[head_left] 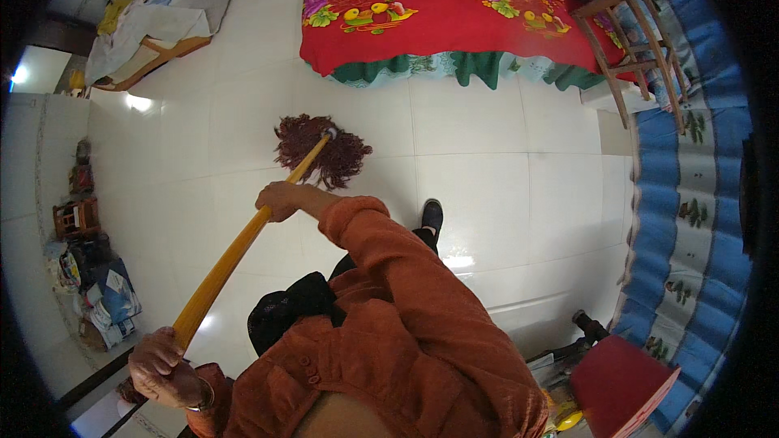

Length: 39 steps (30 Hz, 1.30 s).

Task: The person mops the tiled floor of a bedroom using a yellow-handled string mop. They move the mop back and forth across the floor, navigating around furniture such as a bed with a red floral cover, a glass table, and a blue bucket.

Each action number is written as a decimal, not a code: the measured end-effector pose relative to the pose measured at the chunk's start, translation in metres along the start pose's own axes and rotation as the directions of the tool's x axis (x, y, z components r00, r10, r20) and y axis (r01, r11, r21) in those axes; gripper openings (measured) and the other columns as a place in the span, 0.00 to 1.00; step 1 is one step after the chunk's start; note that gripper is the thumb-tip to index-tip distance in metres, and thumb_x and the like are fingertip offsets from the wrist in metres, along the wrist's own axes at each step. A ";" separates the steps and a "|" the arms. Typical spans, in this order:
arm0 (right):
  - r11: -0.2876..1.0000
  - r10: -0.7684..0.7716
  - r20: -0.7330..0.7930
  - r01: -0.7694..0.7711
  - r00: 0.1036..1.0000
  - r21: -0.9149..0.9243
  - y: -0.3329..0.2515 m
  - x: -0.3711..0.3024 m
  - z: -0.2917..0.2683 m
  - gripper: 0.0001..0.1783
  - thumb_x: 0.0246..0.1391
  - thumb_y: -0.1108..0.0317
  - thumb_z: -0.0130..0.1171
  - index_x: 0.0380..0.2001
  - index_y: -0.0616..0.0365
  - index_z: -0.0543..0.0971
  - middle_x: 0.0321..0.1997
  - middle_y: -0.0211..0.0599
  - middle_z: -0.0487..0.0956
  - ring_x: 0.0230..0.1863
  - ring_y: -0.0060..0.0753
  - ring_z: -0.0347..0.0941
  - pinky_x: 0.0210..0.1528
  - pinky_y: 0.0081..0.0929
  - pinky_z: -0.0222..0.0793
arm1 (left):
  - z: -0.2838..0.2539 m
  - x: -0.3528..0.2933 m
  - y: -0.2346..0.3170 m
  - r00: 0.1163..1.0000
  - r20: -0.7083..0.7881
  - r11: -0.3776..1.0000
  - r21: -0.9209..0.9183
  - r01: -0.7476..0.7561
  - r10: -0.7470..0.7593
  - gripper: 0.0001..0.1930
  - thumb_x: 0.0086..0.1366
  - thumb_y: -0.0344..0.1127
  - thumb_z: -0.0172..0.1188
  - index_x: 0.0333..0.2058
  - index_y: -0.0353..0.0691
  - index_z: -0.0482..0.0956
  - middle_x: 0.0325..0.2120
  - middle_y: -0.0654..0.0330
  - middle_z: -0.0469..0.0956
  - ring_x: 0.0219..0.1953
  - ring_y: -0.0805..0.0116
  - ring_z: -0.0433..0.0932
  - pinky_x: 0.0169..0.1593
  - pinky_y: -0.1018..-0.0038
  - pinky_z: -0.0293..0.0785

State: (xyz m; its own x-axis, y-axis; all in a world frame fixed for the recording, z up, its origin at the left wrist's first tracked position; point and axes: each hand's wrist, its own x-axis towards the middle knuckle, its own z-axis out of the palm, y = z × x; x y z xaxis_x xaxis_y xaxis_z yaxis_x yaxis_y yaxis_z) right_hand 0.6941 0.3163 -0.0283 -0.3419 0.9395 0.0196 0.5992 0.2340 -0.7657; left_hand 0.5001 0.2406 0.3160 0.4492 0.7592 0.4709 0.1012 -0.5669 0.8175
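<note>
A mop with a long yellow wooden handle (pixel 229 264) slants across the view from lower left to upper middle. Its dark reddish-brown strand head (pixel 307 144) lies spread on the pale tiled floor. Near the top end of the handle, my left hand (pixel 166 369) is wrapped round it, a bracelet at the wrist. Farther down the shaft, closer to the strands, my right hand (pixel 280 199) grips it, the arm in an orange-brown sleeve reaching across my body. The lower part of my body is partly hidden by the clothing; one dark shoe (pixel 432 217) shows on the floor.
A bed with a red flowered cover (pixel 442 32) stands ahead. Right of it are a wooden chair (pixel 637 40) and a blue-and-white curtain (pixel 698 195). A red bucket-shaped object (pixel 621 381) sits lower right. Clutter (pixel 105 292) lines the left wall; a covered piece of furniture (pixel 174 16) stands far left.
</note>
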 end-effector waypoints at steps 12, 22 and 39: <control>0.949 0.298 -0.240 -0.315 0.924 -0.033 0.093 -0.223 -0.087 0.07 0.43 0.63 0.57 0.26 0.52 0.77 0.30 0.40 0.77 0.38 0.46 0.72 0.43 0.39 0.66 | 0.155 -0.007 -0.002 0.956 0.275 0.937 -0.350 -0.003 0.105 0.18 0.67 0.39 0.38 0.16 0.43 0.59 0.10 0.59 0.63 0.16 0.65 0.67 0.37 0.56 0.73; 0.792 0.540 -0.594 -0.600 0.596 0.117 0.164 -0.426 -0.114 0.08 0.34 0.67 0.59 0.24 0.53 0.76 0.25 0.42 0.76 0.32 0.50 0.72 0.36 0.42 0.68 | 0.327 0.001 0.016 0.872 0.463 0.860 -0.499 0.107 0.160 0.20 0.65 0.33 0.40 0.11 0.41 0.58 0.08 0.59 0.63 0.13 0.66 0.67 0.37 0.56 0.74; 0.503 0.384 -0.797 -0.619 -0.465 0.603 0.114 -0.464 -0.031 0.04 0.36 0.72 0.55 0.18 0.61 0.71 0.19 0.52 0.73 0.25 0.54 0.72 0.26 0.38 0.67 | 0.441 0.076 0.011 0.385 0.765 0.658 -0.642 0.395 0.516 0.21 0.67 0.36 0.40 0.13 0.42 0.59 0.08 0.64 0.58 0.12 0.74 0.61 0.34 0.65 0.75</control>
State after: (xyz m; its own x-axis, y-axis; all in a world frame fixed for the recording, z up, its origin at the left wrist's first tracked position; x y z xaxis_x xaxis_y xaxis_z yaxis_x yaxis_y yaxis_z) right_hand 0.9435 -0.0849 -0.1045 0.9666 -0.1479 0.2095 0.0761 -0.6148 -0.7850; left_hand 0.9272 0.1507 0.2144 0.9043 -0.2452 0.3494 -0.3259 0.1319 0.9362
